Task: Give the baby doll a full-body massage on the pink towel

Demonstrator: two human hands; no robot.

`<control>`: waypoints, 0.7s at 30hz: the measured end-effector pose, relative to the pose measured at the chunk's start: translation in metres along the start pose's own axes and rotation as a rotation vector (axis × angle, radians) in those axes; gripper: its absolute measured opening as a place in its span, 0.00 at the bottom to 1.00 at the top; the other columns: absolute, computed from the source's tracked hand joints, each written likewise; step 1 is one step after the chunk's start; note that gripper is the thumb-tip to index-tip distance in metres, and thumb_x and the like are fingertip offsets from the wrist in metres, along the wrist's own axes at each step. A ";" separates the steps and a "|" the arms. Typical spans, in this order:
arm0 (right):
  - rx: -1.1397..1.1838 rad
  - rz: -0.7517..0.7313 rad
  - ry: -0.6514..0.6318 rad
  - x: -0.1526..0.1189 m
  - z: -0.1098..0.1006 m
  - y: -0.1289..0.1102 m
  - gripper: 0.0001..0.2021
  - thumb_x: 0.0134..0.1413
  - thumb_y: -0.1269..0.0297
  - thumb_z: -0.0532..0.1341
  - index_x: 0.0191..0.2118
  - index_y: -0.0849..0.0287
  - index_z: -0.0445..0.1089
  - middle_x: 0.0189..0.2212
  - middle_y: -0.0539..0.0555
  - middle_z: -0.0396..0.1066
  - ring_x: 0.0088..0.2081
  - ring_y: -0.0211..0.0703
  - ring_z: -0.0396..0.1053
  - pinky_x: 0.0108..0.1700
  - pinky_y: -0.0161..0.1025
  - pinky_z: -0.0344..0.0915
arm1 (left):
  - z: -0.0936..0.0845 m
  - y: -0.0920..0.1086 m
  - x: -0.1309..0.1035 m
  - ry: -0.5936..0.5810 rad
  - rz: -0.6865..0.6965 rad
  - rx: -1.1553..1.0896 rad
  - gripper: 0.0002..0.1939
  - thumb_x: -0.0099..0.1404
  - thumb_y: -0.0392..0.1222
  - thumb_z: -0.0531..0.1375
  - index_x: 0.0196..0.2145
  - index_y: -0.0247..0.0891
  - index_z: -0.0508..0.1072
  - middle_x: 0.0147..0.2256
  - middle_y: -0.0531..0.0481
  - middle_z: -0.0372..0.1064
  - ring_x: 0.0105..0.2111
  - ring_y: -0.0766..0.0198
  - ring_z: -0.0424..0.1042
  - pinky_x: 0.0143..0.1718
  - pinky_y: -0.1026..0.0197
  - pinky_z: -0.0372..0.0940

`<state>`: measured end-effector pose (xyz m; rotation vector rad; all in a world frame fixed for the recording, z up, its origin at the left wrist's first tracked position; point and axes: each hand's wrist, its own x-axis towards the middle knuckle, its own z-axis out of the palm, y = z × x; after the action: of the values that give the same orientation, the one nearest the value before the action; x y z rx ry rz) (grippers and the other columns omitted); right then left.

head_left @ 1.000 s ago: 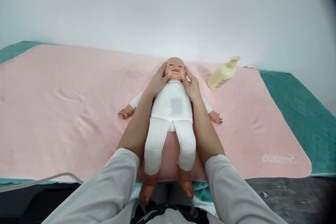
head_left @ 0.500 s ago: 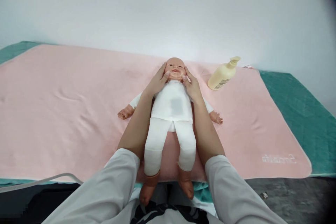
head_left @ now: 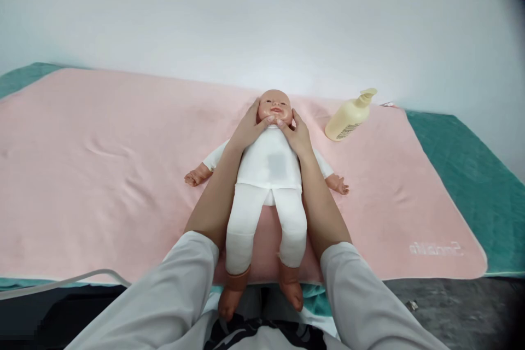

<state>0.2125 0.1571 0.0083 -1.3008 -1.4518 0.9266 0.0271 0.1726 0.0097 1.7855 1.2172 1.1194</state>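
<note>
A baby doll (head_left: 268,156) in a white top and white leggings lies on its back, feet toward me, its arms spread to both sides. My left hand (head_left: 250,127) cups one side of its head, fingers along the cheek and ear. The other side of the head rests against my right hand (head_left: 297,130), fingers partly hidden beside the jaw. Both thumbs press at the chin, their tips close together. The doll's feet hang past the near edge of the pink mat (head_left: 123,175).
A cream pump bottle (head_left: 348,117) stands on the mat to the right of the doll's head. Under the mat lies a green cover (head_left: 471,175). A white wall (head_left: 246,16) rises behind, and a pale cable (head_left: 82,278) runs along the near left edge.
Both thumbs have moved from the doll's cheeks inward to the middle of its chin. The doll and the bottle look nearly the same.
</note>
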 end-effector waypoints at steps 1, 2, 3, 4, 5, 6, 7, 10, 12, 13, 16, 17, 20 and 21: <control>-0.001 0.005 0.004 0.000 0.001 0.000 0.60 0.40 0.30 0.65 0.71 0.68 0.49 0.69 0.68 0.54 0.67 0.57 0.61 0.67 0.49 0.62 | 0.000 0.000 0.000 0.003 -0.008 0.000 0.49 0.63 0.66 0.60 0.71 0.39 0.47 0.71 0.38 0.43 0.71 0.47 0.46 0.70 0.48 0.45; -0.002 0.010 0.009 0.000 0.001 0.000 0.60 0.41 0.30 0.65 0.71 0.67 0.48 0.68 0.68 0.54 0.66 0.57 0.61 0.67 0.49 0.62 | 0.001 0.001 0.000 0.005 -0.017 -0.002 0.50 0.62 0.67 0.60 0.71 0.38 0.47 0.71 0.37 0.43 0.71 0.47 0.46 0.70 0.48 0.46; -0.004 0.017 0.013 0.000 0.002 0.000 0.59 0.41 0.31 0.65 0.71 0.66 0.48 0.68 0.68 0.55 0.66 0.56 0.62 0.67 0.49 0.62 | 0.001 0.001 0.000 0.006 -0.026 -0.003 0.51 0.62 0.67 0.60 0.71 0.37 0.47 0.71 0.36 0.44 0.70 0.46 0.46 0.70 0.48 0.46; -0.004 0.022 0.018 0.000 0.003 0.000 0.60 0.41 0.31 0.65 0.71 0.67 0.48 0.68 0.68 0.56 0.66 0.56 0.62 0.67 0.48 0.62 | 0.001 0.002 0.000 0.005 -0.033 -0.005 0.51 0.62 0.66 0.61 0.71 0.36 0.47 0.70 0.36 0.44 0.70 0.46 0.47 0.70 0.48 0.47; -0.001 0.026 0.024 0.000 0.003 0.000 0.60 0.40 0.31 0.65 0.71 0.68 0.48 0.67 0.68 0.57 0.65 0.56 0.62 0.67 0.48 0.62 | 0.001 0.002 0.000 0.004 -0.038 -0.007 0.52 0.61 0.66 0.61 0.71 0.36 0.47 0.70 0.36 0.45 0.70 0.46 0.48 0.69 0.47 0.48; 0.002 0.028 0.033 0.000 0.004 0.000 0.60 0.40 0.31 0.66 0.70 0.69 0.48 0.67 0.68 0.57 0.65 0.56 0.63 0.66 0.47 0.62 | 0.001 0.002 0.000 0.003 -0.041 -0.008 0.51 0.61 0.65 0.61 0.71 0.36 0.47 0.70 0.36 0.45 0.70 0.46 0.49 0.69 0.47 0.49; 0.005 0.028 0.041 0.000 0.004 0.000 0.60 0.40 0.32 0.66 0.70 0.70 0.48 0.67 0.68 0.58 0.65 0.55 0.63 0.66 0.46 0.62 | 0.001 0.002 0.000 0.003 -0.042 -0.010 0.51 0.61 0.64 0.62 0.71 0.36 0.48 0.70 0.37 0.46 0.70 0.45 0.49 0.69 0.47 0.49; 0.005 0.016 0.055 0.000 0.005 -0.001 0.59 0.41 0.33 0.66 0.69 0.70 0.51 0.66 0.67 0.59 0.65 0.55 0.63 0.67 0.46 0.62 | 0.001 0.002 0.000 0.007 -0.038 -0.006 0.49 0.61 0.62 0.62 0.71 0.36 0.49 0.70 0.37 0.46 0.69 0.45 0.50 0.68 0.48 0.51; -0.005 0.001 0.052 0.001 0.004 0.000 0.57 0.42 0.32 0.65 0.69 0.70 0.52 0.67 0.67 0.58 0.66 0.55 0.61 0.67 0.46 0.61 | 0.000 0.001 0.000 0.010 -0.030 -0.009 0.49 0.62 0.60 0.61 0.71 0.34 0.49 0.70 0.37 0.46 0.69 0.46 0.50 0.68 0.49 0.51; -0.011 -0.008 0.048 0.001 0.004 0.000 0.57 0.43 0.32 0.65 0.69 0.69 0.52 0.67 0.67 0.57 0.67 0.56 0.60 0.68 0.47 0.60 | 0.000 0.002 0.000 0.009 -0.026 -0.013 0.48 0.63 0.60 0.61 0.71 0.33 0.48 0.70 0.37 0.46 0.70 0.47 0.50 0.68 0.50 0.51; -0.024 -0.032 0.037 0.003 0.002 0.001 0.56 0.45 0.31 0.62 0.69 0.71 0.51 0.68 0.67 0.56 0.68 0.56 0.58 0.69 0.48 0.59 | -0.001 0.004 -0.002 -0.006 -0.035 -0.013 0.46 0.66 0.59 0.58 0.71 0.32 0.47 0.70 0.38 0.45 0.70 0.49 0.49 0.69 0.52 0.49; -0.028 -0.038 0.036 0.003 0.001 0.002 0.56 0.46 0.30 0.61 0.69 0.71 0.51 0.68 0.67 0.55 0.69 0.56 0.57 0.69 0.48 0.58 | -0.002 0.006 -0.002 -0.011 -0.045 -0.007 0.45 0.66 0.59 0.58 0.71 0.32 0.46 0.71 0.39 0.44 0.70 0.50 0.48 0.69 0.53 0.48; -0.043 -0.048 0.028 0.003 -0.002 0.001 0.55 0.48 0.30 0.59 0.69 0.71 0.52 0.68 0.66 0.56 0.69 0.55 0.56 0.70 0.47 0.57 | -0.005 0.010 -0.004 -0.022 -0.076 0.022 0.44 0.68 0.58 0.56 0.72 0.33 0.46 0.71 0.41 0.44 0.70 0.51 0.48 0.70 0.54 0.47; -0.048 -0.051 0.024 0.002 -0.002 0.001 0.54 0.49 0.30 0.59 0.69 0.70 0.52 0.67 0.65 0.57 0.69 0.54 0.56 0.70 0.47 0.56 | -0.006 0.011 -0.004 -0.025 -0.081 0.033 0.43 0.69 0.58 0.56 0.72 0.34 0.46 0.71 0.42 0.44 0.70 0.52 0.48 0.70 0.54 0.46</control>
<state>0.2151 0.1594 0.0083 -1.2996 -1.4898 0.8452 0.0249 0.1653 0.0207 1.7529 1.2885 1.0341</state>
